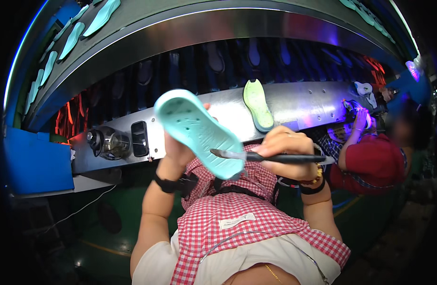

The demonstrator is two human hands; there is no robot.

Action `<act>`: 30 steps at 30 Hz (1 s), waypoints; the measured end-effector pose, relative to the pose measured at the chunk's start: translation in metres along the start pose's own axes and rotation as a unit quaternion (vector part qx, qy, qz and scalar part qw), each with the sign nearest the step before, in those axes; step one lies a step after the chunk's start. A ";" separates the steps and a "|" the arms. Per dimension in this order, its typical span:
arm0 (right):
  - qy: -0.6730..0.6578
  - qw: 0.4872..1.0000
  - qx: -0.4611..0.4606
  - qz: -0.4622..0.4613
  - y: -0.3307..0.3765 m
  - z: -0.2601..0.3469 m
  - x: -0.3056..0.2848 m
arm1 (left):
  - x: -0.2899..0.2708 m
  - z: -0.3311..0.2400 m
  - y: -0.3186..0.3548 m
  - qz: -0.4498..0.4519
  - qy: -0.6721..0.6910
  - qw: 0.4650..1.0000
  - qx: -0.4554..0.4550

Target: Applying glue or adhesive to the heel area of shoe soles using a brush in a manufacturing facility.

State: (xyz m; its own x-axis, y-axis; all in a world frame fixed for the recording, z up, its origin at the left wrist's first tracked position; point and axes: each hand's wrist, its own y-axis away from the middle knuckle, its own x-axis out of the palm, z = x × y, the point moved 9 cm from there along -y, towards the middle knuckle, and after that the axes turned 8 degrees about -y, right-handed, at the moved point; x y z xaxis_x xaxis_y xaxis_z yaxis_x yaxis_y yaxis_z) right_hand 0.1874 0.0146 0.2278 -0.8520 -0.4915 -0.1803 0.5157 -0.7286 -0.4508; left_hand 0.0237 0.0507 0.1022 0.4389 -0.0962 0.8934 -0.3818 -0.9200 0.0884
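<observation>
The right hand's (289, 149) grip is closed around a black-handled brush (285, 158), its tip pointing left over the near half of the turquoise sole (199, 128); contact is unclear. The sole runs far-left to near-right, held by the left hand (178, 149), fingers mostly hidden. Beyond lies the desk (304, 102).

The person wore an apron (195, 223) with small red and white checks, and on its chest part there was a white label (237, 221) with dark marks. The shirt (153, 264) under it was white, with short sleeves. A black belt (237, 189) crossed the waist, and a thin grey cord (315, 264) hung over the chest. A fine gold-coloured necklace (273, 273) was visible. Behind the left hand (178, 148), a black wristband (166, 184) went around; behind the right hand (290, 146), a golden-brown bead bracelet (317, 175) and a second black band (313, 189).
</observation>
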 end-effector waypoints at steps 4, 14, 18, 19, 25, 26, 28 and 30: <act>-0.052 0.984 0.166 -0.042 0.002 -0.068 0.005 | 0.008 0.046 -0.004 0.016 -0.017 0.998 -0.060; 0.128 0.984 -0.064 0.110 0.013 -0.027 0.054 | -0.016 -0.005 0.000 -0.073 -0.025 0.991 0.107; 0.012 0.996 0.086 -0.022 -0.011 -0.042 0.010 | -0.006 0.006 -0.006 -0.062 -0.028 0.993 0.100; 0.015 0.997 0.072 -0.024 -0.017 -0.047 0.015 | -0.002 0.008 -0.010 -0.052 -0.041 0.993 0.103; -0.193 0.957 0.205 0.067 -0.005 -0.062 0.033 | -0.007 -0.008 -0.018 -0.092 -0.033 0.985 0.141; -0.239 0.942 0.236 -0.010 -0.001 -0.073 0.024 | -0.011 -0.009 -0.016 -0.102 -0.053 0.983 0.145; -0.165 0.946 0.270 -0.074 0.002 -0.098 0.016 | -0.031 -0.003 -0.018 -0.002 0.011 0.990 0.140; -0.068 0.985 0.155 -0.023 0.004 -0.105 0.022 | -0.048 0.002 -0.019 0.031 -0.008 0.988 0.152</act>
State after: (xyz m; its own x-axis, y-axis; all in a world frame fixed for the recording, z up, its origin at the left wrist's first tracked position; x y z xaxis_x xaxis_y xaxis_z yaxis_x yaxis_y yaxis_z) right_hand 0.1610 0.0510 0.1305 -0.8658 -0.4989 -0.0386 0.4980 -0.8515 -0.1640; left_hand 0.0117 0.0720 0.0565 0.4362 -0.1603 0.8854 -0.1478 -0.9834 -0.1052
